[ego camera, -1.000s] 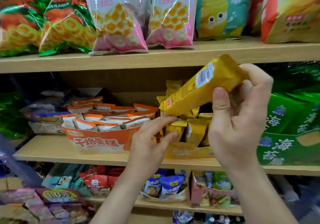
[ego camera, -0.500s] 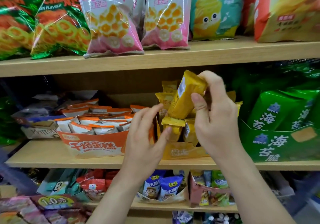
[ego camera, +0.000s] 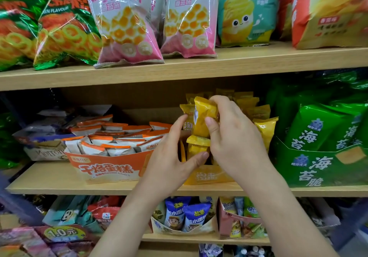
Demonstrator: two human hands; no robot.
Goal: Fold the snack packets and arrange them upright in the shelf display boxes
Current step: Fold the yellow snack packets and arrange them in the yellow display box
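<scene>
A yellow snack packet (ego camera: 202,117) stands upright over the yellow display box (ego camera: 207,176) on the middle shelf. My right hand (ego camera: 237,135) grips the packet, fingers curled over its top and thumb on its front. My left hand (ego camera: 173,157) reaches into the box's left side with spread fingers, the index touching a standing packet (ego camera: 187,123) and the thumb against a lower yellow packet (ego camera: 196,146). Several more yellow packets (ego camera: 262,125) stand behind and to the right.
An orange display box (ego camera: 107,167) with white-and-orange packets sits left of the yellow one. A green seaweed-snack box (ego camera: 318,167) stands to the right. The wooden shelf board (ego camera: 179,69) above carries large crisp bags. The lower shelf holds small packet boxes (ego camera: 185,217).
My right hand has brought the yellow packet down from a tilted position in front of the shelf and turned it upright over the yellow box. My left hand has moved in beside the box's packets.
</scene>
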